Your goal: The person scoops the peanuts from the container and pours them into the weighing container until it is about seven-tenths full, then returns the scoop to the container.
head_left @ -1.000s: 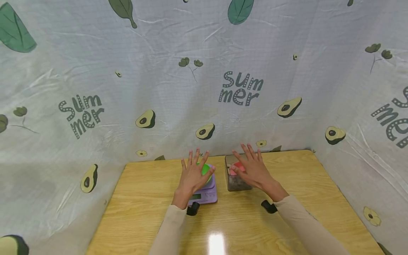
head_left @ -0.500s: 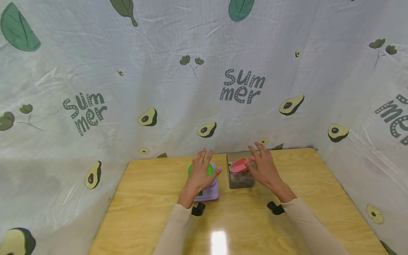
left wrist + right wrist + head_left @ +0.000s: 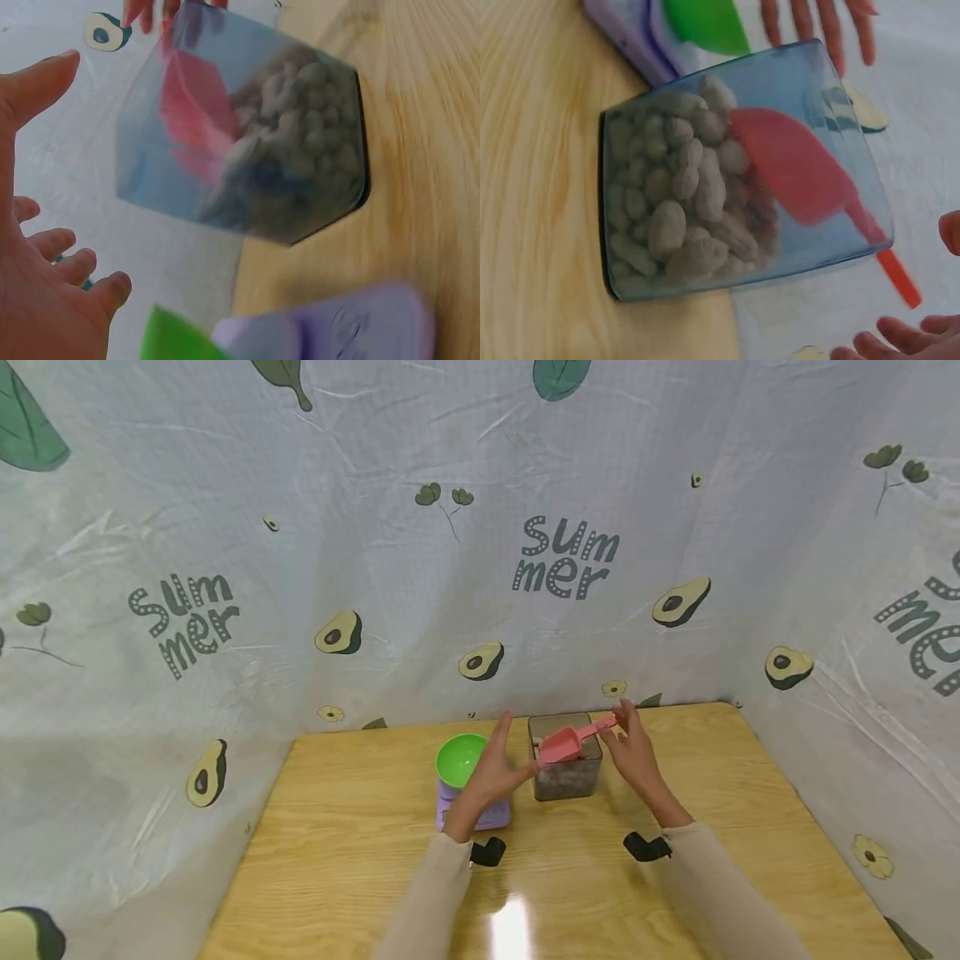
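In the head view, a person reaches both hands over a wooden table (image 3: 337, 860) toward a clear box (image 3: 566, 781), where a pink scoop (image 3: 562, 746) leans with its handle over the right rim. The right hand (image 3: 636, 760) is at the handle's end; the left hand (image 3: 495, 772) is between the box and a green bowl (image 3: 459, 760) on a purple scale (image 3: 495, 814), its fingers held wide. With the left wrist above the scale, a low sweep could knock the bowl askew.

In the left wrist view, slightly blurred, the thumb and fingers stand well apart, gripping nothing and clear of the box wall. Until that hand steadies it, the box could slide or tip under a sideways tug on the scoop, scattering its peanuts (image 3: 322, 124).

In the right wrist view, the handle's tip pokes past the rim into a wide gap between thumb and fingers, apparently untouched by either. A pinch so near the tip could let the scoop twist or drop back, its blade being the heavier end; a steep lift could catch the rim and drag the box along.
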A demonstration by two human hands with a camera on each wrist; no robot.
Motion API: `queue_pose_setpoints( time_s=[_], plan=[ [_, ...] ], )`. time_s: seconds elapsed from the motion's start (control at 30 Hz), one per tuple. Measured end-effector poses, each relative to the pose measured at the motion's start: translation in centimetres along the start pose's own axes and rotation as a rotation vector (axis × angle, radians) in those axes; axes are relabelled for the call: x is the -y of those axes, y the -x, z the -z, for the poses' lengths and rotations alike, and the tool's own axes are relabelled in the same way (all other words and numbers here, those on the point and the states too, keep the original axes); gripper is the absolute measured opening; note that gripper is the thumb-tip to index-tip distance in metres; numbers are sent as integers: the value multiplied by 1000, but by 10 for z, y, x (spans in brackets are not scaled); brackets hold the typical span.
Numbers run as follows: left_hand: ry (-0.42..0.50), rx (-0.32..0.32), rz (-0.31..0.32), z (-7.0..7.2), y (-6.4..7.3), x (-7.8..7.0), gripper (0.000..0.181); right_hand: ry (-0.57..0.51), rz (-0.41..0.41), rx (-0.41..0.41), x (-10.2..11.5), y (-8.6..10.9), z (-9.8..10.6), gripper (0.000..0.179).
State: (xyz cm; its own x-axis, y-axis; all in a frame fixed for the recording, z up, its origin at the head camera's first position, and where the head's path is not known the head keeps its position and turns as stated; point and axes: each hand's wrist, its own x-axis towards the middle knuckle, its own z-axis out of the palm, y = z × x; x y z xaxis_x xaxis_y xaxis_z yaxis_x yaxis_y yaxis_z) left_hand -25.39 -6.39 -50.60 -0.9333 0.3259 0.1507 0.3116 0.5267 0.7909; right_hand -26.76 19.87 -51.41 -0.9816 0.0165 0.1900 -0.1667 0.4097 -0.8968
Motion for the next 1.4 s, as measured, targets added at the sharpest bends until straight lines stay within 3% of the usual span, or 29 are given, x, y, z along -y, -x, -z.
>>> queue_pose_setpoints(
  time_s=[0.13,0.23,0.4,0.57,0.73,0.9,1.1,1.4],
  plan=[
    [73,17,44,-14,-7,-1,105,-227,-214,68,-5,-5,-2,73],
    [103,27,74,-23,-12,1,109,-346,-310,112,-7,-7,-7,67],
    [133,40,96,-30,-18,7,109,-411,-345,112,-5,-11,-18,58],
    [183,68,93,-31,-19,10,105,-423,-360,42,-1,-11,-22,56],
    [219,80,96,-31,-19,9,103,-386,-325,-17,4,-9,-13,52],
    [216,82,104,-32,-19,9,102,-258,-244,-56,12,-7,-2,48],
    [173,86,122,-33,-19,7,105,-177,-127,-45,23,-2,8,45],
    [200,96,102,-33,-19,9,108,19,30,-46,42,-2,7,34]
  ],
)
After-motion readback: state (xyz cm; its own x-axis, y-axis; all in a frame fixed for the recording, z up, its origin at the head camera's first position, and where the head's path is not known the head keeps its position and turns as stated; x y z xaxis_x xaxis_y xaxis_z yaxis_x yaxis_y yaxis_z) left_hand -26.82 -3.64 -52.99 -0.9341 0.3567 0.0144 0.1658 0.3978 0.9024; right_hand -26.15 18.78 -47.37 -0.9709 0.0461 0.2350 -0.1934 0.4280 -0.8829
